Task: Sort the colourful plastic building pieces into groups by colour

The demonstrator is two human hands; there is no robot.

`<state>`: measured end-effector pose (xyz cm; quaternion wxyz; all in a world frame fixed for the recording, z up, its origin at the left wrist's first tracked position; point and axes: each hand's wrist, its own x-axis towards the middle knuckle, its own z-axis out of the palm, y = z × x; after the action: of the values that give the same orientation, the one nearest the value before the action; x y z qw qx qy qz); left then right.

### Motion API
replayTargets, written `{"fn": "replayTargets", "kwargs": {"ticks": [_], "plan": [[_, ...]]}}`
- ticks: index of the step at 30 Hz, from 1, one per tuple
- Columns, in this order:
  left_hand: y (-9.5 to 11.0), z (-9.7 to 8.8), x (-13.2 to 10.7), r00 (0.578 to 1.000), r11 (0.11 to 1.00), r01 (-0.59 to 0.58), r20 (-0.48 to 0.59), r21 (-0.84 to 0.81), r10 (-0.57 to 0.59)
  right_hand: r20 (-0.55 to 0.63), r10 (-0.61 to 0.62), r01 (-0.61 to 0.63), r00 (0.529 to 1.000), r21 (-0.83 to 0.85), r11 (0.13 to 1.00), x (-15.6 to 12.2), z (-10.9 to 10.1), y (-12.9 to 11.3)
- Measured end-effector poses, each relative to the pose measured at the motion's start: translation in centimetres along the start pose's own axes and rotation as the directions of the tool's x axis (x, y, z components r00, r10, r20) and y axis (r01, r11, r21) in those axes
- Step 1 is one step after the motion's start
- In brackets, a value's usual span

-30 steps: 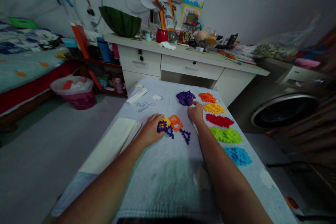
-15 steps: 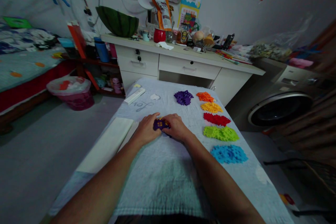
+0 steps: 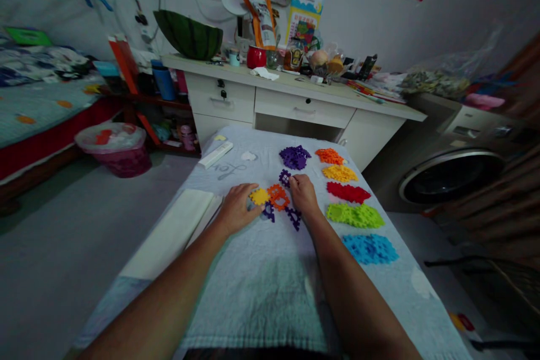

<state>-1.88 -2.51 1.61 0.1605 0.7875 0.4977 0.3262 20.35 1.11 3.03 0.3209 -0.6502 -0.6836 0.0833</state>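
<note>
My right hand (image 3: 304,193) pinches a purple square building piece (image 3: 284,178) with toothed edges and a window-like grid. Beside it, my left hand (image 3: 239,209) holds the yellow toothed piece (image 3: 259,197) between thumb and fingers. That piece meets an orange openwork piece (image 3: 279,197) on its right; whether they are locked together I cannot tell. Two purple triangular pieces, one on the left (image 3: 269,211) and one on the right (image 3: 294,217), lie at the lower edge of the orange and yellow ones. Part of the yellow piece's left side is hidden by my fingers.
Piles of purple (image 3: 295,157), orange (image 3: 329,156), yellow (image 3: 340,173), red (image 3: 348,192), green (image 3: 355,215) and blue pieces (image 3: 370,249) lie on the cloth-covered table (image 3: 257,292). A long white box (image 3: 216,155) sits far left. Behind stands a white desk (image 3: 304,107).
My right hand has moved right and away from my left hand, carrying the purple square piece off the assembly. The yellow, orange and purple triangular pieces beneath have come into view.
</note>
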Motion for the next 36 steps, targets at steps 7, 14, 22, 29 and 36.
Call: {"fn": "replayTargets", "kwargs": {"ticks": [7,14,22,29,36], "plan": [[-0.2,0.5,-0.3,0.996,0.994,-0.008,0.087,0.108,-0.002,0.003,0.201,-0.201,0.98,0.024,0.979,0.1,0.3,1.6],[-1.2,1.2,-0.6,0.992,0.988,-0.048,0.119,0.145,0.031,0.059,0.072,-0.063,0.996,-0.129,0.99,-0.3,0.7,2.1],[-1.0,1.3,-0.5,0.993,0.986,-0.057,0.108,0.157,0.041,0.075,0.075,-0.063,0.994,-0.144,0.988,0.3,1.0,2.3],[-0.6,1.0,-0.3,0.995,0.991,-0.028,0.097,0.131,0.015,0.006,0.067,-0.066,0.998,-0.078,0.995,1.5,0.4,2.2],[-0.5,1.0,-0.3,0.995,0.989,-0.046,0.089,0.14,0.033,-0.155,0.052,-0.076,0.986,-0.15,0.986,7.6,-0.9,2.2]]}}
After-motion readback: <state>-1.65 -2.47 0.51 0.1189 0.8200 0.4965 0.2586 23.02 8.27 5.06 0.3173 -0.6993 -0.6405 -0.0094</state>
